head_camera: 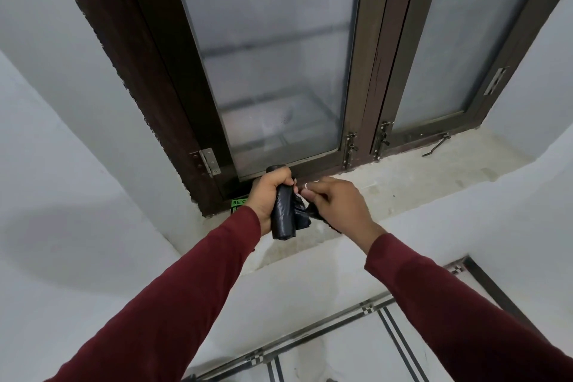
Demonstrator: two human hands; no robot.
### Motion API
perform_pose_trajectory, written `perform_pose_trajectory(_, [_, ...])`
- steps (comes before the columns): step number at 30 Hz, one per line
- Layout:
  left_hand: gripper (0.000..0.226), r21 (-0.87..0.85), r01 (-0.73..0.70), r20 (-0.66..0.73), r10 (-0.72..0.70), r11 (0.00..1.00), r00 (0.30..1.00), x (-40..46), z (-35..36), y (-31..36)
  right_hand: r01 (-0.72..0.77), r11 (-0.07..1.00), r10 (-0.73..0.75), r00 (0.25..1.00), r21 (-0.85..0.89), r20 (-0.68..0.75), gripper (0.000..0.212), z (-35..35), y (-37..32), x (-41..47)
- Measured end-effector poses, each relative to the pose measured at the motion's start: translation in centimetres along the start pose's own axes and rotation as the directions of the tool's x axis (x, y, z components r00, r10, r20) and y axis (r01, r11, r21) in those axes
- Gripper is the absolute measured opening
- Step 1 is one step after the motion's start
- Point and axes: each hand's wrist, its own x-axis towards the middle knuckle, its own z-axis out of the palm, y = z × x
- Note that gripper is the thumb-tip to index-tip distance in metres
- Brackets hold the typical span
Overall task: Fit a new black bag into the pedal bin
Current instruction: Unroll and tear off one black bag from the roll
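L hand (269, 195) fisted round bag roll (283, 217); R hand (336, 205) pinching loose bag end (302, 211) over sill (434, 177)

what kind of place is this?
Probably a room in a home or flat, at a window. Cues: brown-framed frosted window with latches, bare stone sill, white walls, tiled floor. Left hand grips a black bag roll; no pedal bin visible.

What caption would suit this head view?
Left hand grips a roll of black bags; right hand pulls its loose end over the windowsill.
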Motion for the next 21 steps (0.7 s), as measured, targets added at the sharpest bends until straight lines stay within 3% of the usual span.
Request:
perform_pose_trajectory(1, [0.006,0.001,-0.007,-0.001,0.007,1.000,1.000,0.0,-0.2,-0.2,0.077,0.953,-0.086,0.996,-0.294,-0.020,0.019,-0.2,0.7,0.0])
perform_pose_trajectory(2, [0.009,-0.004,-0.003,0.001,0.003,1.000,1.000,-0.1,-0.4,-0.3,0.053,0.895,-0.072,0.997,-0.443,-0.027,0.020,-0.6,1.4,0.1])
perform_pose_trajectory(4, [0.004,-0.014,0.002,0.008,-0.002,1.000,1.000,-0.4,-0.9,-0.4,-0.120,0.854,0.105,0.993,-0.507,-0.058,0.022,-1.7,3.0,0.2])
perform_pose_trajectory(6, [0.011,0.022,-0.025,-0.024,0.025,0.999,0.999,-0.4,-1.5,-0.2,-0.324,0.897,0.318,0.945,-0.299,-0.071,0.028,-2.4,4.3,0.0])
perform_pose_trajectory(8, [0.011,0.037,-0.043,-0.061,0.046,0.998,0.997,-0.1,-1.9,-0.2,-0.491,0.856,0.497,0.868,0.162,0.004,0.034,-2.3,4.3,0.2])
perform_pose_trajectory(10, [0.009,0.021,-0.028,-0.073,0.029,0.999,0.997,0.0,-2.0,-0.4,-0.615,0.604,0.594,0.772,0.507,0.227,0.026,-2.2,3.4,0.8])
perform_pose_trajectory(12, [0.014,0.001,0.015,-0.088,-0.015,1.000,0.996,0.1,-2.0,-0.7,-0.640,0.332,0.562,0.724,0.693,0.400,0.013,-2.1,3.1,1.7])
perform_pose_trajectory(13, [0.022,-0.005,0.032,-0.108,-0.032,0.999,0.994,0.3,-2.0,-0.9,-0.630,0.355,0.545,0.739,0.691,0.395,0.024,-2.0,3.5,2.2])
perform_pose_trajectory(15, [0.043,-0.024,0.042,-0.142,-0.045,0.999,0.989,0.7,-2.1,-1.3,-0.569,0.618,0.497,0.817,0.543,0.290,0.045,-2.2,4.1,2.9])
perform_pose_trajectory(17, [0.062,-0.013,0.034,-0.157,-0.036,0.999,0.987,0.7,-2.1,-1.4,-0.476,0.830,0.434,0.878,0.290,0.200,0.051,-2.7,4.2,3.3])
perform_pose_trajectory(21, [0.071,0.138,0.009,-0.184,0.016,0.990,0.983,0.6,-2.4,-1.3,-0.199,0.980,0.199,0.977,-0.009,0.072,0.045,-2.4,5.0,4.4])
